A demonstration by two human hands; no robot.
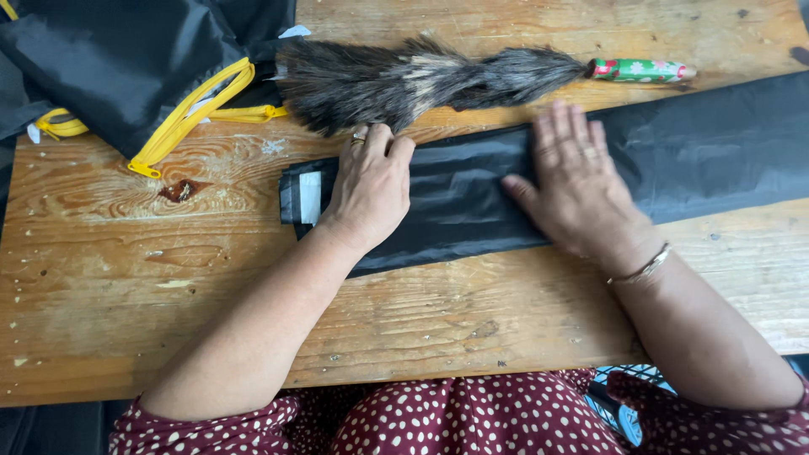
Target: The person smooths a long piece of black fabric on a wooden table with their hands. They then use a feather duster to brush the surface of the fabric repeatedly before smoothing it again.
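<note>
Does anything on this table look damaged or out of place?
Yes: the wooden table has a dark reddish gouge left of the folded black fabric, plus pale chips and specks nearby. Nothing looks spilled.

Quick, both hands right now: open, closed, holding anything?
Left hand: fingers curled, pressing on the folded black plastic strip.
Right hand: open, palm flat on the same strip, gripping nothing.

Soft even daylight, sharp, faint shadows
</note>
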